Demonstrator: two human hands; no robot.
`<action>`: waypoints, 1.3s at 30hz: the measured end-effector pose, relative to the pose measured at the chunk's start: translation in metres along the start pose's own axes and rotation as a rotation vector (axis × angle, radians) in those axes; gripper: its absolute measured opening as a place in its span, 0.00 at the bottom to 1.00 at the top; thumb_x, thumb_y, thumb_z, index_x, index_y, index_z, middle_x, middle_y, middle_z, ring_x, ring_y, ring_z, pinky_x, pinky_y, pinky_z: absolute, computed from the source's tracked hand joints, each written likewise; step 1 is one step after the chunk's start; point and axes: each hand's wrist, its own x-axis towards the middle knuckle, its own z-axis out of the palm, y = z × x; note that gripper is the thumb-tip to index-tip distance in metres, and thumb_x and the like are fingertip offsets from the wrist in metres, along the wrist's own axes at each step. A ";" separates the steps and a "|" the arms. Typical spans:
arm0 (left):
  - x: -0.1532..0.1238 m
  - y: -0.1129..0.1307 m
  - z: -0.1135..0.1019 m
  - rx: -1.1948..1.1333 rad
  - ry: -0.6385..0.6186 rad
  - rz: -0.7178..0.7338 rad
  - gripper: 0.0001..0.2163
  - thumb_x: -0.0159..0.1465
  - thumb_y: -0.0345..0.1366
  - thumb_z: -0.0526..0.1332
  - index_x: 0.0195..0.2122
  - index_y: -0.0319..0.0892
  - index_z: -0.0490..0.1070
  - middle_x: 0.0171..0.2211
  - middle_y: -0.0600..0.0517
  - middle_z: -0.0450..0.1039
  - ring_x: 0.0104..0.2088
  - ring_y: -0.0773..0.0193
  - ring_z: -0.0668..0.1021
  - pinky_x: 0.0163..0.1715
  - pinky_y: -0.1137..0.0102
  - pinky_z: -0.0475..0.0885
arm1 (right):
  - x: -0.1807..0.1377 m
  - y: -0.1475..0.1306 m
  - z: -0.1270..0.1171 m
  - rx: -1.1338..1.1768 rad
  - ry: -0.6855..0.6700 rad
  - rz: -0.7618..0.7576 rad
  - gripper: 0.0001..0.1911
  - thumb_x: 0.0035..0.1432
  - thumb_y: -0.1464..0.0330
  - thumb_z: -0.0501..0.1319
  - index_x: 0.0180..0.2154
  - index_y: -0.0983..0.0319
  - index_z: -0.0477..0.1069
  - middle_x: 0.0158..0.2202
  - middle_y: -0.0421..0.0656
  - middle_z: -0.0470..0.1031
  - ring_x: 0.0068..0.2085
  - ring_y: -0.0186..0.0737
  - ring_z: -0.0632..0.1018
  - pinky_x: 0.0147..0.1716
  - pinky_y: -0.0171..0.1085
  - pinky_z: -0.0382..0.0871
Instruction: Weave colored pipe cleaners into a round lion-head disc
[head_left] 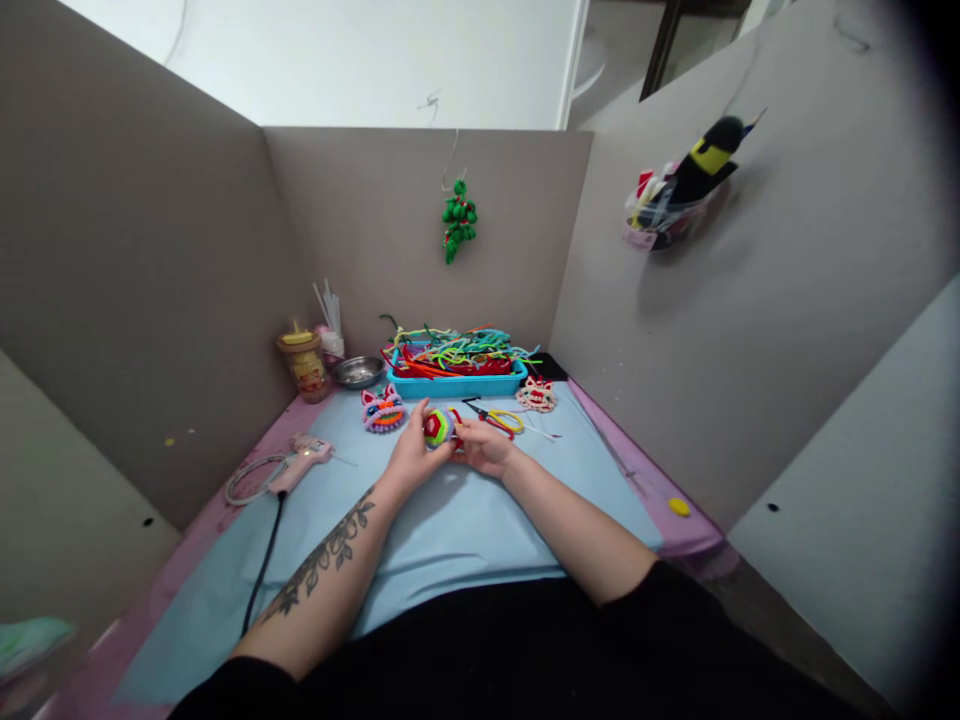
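Observation:
Over the middle of the blue cloth, my left hand (412, 450) is closed around a small round pipe-cleaner piece (436, 428) with red, lime green and purple bands. My right hand (486, 448) pinches the right side of the same piece, where a bit of red shows by the fingertips. Behind my left hand sits a purple lion-dance-style head (383, 410) made of fuzzy pipe cleaners. A cream and red head (537, 395) of similar make lies beyond my right hand. Scissors with yellow and red handles (504, 422) rest just past my right fingers.
A blue tray (457, 387) heaped with coloured pipe cleaners stands at the back. A pink glue gun (301, 462) with its cord lies left. Also there are a metal bowl (358, 373), a lidded cup (306, 368) and a yellow disc (679, 507). Partition walls (427, 230) enclose the table.

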 end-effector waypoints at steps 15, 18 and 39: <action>0.011 0.005 -0.010 -0.706 0.045 -0.468 0.30 0.44 0.33 0.71 0.48 0.41 0.62 0.51 0.41 0.67 0.40 0.62 0.76 0.37 0.69 0.71 | 0.005 -0.001 -0.003 0.102 0.196 0.015 0.12 0.49 0.67 0.64 0.38 0.63 0.72 0.34 0.43 0.77 0.35 0.40 0.77 0.40 0.44 0.71; 0.011 0.008 -0.011 -0.763 0.053 -0.503 0.30 0.42 0.30 0.71 0.46 0.41 0.62 0.48 0.43 0.69 0.38 0.63 0.76 0.36 0.70 0.71 | 0.004 -0.002 -0.002 0.118 0.191 0.007 0.12 0.50 0.68 0.63 0.39 0.63 0.71 0.35 0.43 0.77 0.35 0.40 0.77 0.39 0.43 0.71; 0.014 0.008 -0.010 -0.823 0.093 -0.538 0.27 0.41 0.21 0.66 0.45 0.40 0.66 0.46 0.45 0.68 0.35 0.66 0.76 0.28 0.76 0.71 | 0.006 0.002 -0.004 0.101 0.202 0.004 0.11 0.49 0.67 0.65 0.37 0.62 0.72 0.33 0.43 0.77 0.35 0.40 0.77 0.37 0.41 0.71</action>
